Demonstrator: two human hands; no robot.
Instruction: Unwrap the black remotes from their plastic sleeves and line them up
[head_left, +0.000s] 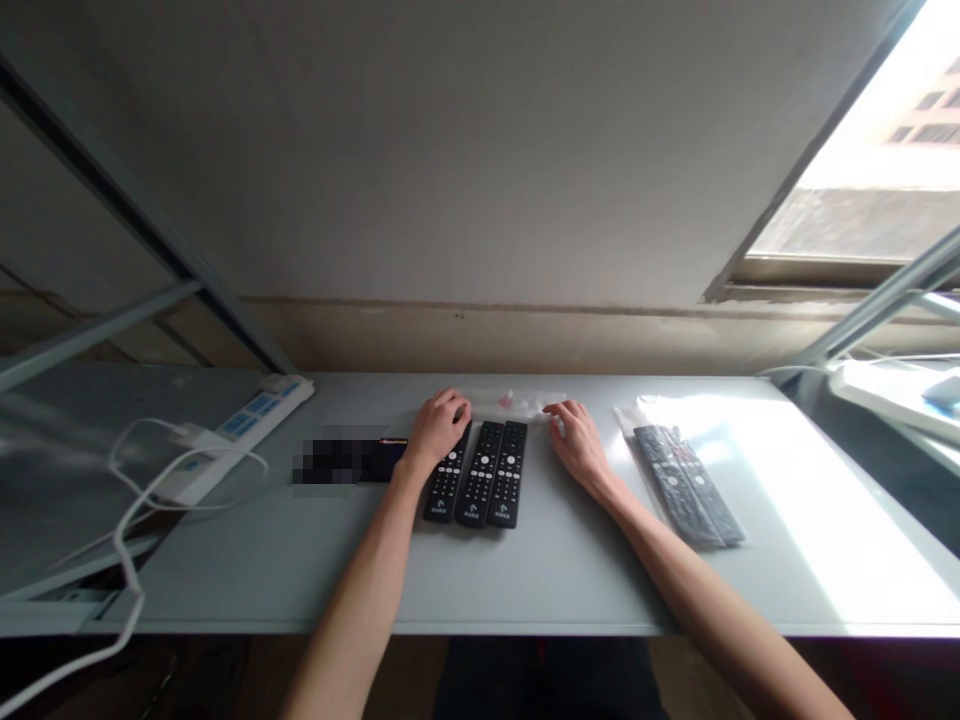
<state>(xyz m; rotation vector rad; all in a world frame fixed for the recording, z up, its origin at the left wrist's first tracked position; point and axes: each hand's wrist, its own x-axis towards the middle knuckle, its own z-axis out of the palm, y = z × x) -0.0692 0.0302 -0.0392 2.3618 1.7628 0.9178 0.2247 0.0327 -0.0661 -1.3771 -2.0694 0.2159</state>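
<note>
My left hand (437,428) lies with fingers curled loosely over the top end of the leftmost of three black push-button remote controls (480,473), which sit side by side, touching, on the pale grey tabletop (540,570). My right hand (577,440) rests just right of that row, fingers bent and narrow, tips at the edge of a clear plastic bag (517,402) lying flat just behind the remotes; whether they actually pinch the film I cannot tell, it is too faint. Further right, well apart, more black remotes sealed in clear bags (690,482) lie in the sunlight. Left of my left hand sits a dark flat device (352,460), then a white power strip (240,425) with its looping cable.
</note>
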